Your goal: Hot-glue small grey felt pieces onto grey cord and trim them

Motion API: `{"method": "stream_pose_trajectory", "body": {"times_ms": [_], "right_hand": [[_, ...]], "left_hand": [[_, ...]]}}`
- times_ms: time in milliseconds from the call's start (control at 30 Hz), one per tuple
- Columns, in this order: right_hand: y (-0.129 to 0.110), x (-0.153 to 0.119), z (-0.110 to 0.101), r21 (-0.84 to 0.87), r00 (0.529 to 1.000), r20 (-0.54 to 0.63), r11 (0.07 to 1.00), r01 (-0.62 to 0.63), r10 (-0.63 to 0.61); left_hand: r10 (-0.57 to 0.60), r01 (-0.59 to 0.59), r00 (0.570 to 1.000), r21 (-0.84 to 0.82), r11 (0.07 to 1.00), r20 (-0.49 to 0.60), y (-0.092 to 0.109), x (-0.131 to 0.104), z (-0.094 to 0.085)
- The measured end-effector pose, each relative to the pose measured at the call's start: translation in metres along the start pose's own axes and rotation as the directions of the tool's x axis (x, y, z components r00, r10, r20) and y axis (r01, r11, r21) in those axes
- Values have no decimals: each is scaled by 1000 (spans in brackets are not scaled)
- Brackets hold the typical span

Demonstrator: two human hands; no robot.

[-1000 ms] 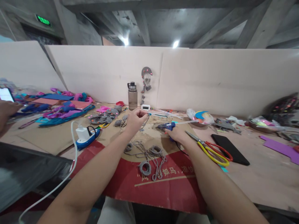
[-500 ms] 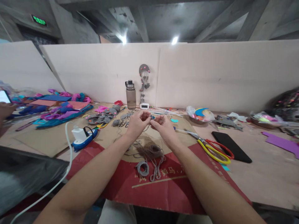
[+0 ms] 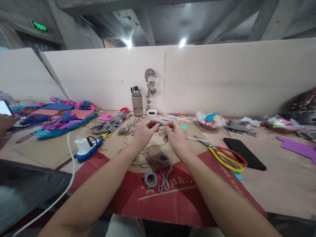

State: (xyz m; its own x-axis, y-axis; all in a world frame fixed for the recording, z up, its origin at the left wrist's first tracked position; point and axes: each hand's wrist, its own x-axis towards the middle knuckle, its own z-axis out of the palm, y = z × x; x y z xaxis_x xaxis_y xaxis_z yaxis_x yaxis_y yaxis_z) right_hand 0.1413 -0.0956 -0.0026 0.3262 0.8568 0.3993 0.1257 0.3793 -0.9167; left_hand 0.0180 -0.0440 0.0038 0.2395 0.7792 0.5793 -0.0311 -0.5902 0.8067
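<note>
My left hand (image 3: 145, 131) is closed in a pinch on a small blue piece (image 3: 161, 124) above the middle of the brown paper. Close on its right, my right hand (image 3: 173, 132) has its fingers pressed together near the blue piece; what they hold is too small to make out. Below both hands lies a tangle of grey cord (image 3: 160, 161), with a coiled loop (image 3: 150, 179) on the red part of the paper. Grey felt pieces (image 3: 111, 123) with pink dots are heaped beyond my left forearm.
Scissors (image 3: 227, 157) and a black phone (image 3: 244, 153) lie at the right. A bottle (image 3: 137, 102) and small clock (image 3: 151, 112) stand at the back. A power strip (image 3: 89, 150) with a white cable is at the left. Another person's hand (image 3: 6, 122) shows far left.
My right hand's fingers have moved slightly apart from my left hand and curled downward. The blue piece remains at my left fingertips. The view has shifted slightly.
</note>
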Motion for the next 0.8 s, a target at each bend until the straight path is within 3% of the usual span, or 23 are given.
{"method": "stream_pose_trajectory", "body": {"times_ms": [233,400,633,800], "right_hand": [[-3,-3,-2,-318,981,-18,931,178,-194],[-8,-6,-7,-556,945,17,783,280,-326],[-11,-4,-13,-659,880,131,623,422,-457],[-15,-4,-12,-693,877,138,587,418,-461]], "left_hand": [[10,-10,1000,34,999,14,-2,0,-1],[0,-1,1000,28,1000,28,-2,-1,-1],[8,-10,997,38,999,72,-3,0,0],[32,-45,991,101,994,129,-2,-1,0]]}}
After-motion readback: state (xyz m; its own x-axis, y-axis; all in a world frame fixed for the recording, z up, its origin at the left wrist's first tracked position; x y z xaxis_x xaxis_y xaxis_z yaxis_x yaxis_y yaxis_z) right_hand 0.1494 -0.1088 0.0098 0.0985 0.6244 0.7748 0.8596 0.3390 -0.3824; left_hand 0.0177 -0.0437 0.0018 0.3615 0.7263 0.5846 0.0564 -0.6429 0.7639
